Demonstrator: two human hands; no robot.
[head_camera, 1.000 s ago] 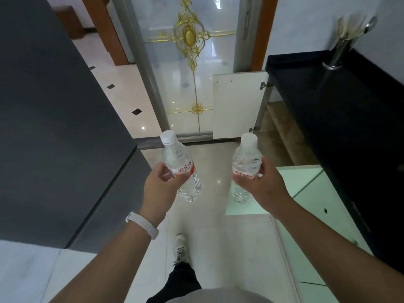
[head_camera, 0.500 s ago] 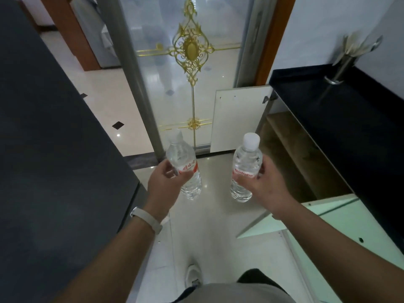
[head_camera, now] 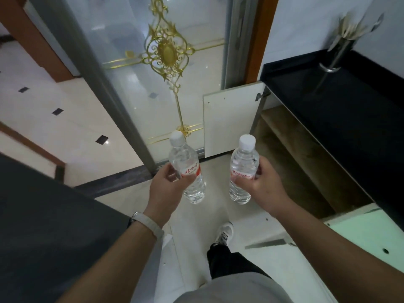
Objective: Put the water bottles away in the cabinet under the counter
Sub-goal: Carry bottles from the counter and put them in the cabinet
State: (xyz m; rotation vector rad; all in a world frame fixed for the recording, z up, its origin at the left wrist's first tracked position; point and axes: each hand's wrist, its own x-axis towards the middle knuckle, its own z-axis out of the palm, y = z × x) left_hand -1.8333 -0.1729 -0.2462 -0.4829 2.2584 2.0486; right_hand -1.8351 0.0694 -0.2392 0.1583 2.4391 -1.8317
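Counter [head_camera: 349,119], open cabinet [head_camera: 301,162] beneath. Left hand [head_camera: 162,186] grips left bottle [head_camera: 183,156], right hand [head_camera: 262,182] right bottle [head_camera: 243,158]; 2 bottles, seemingly full.

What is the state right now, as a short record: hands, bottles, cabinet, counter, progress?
left hand: grips left bottle at its label
right hand: grips right bottle at its label
bottles: both capped, caps up, apart, held above the floor
cabinet: under the counter, on the person's right, doors open
counter: black; utensil holder at its far end
progress: neither bottle in the cabinet yet
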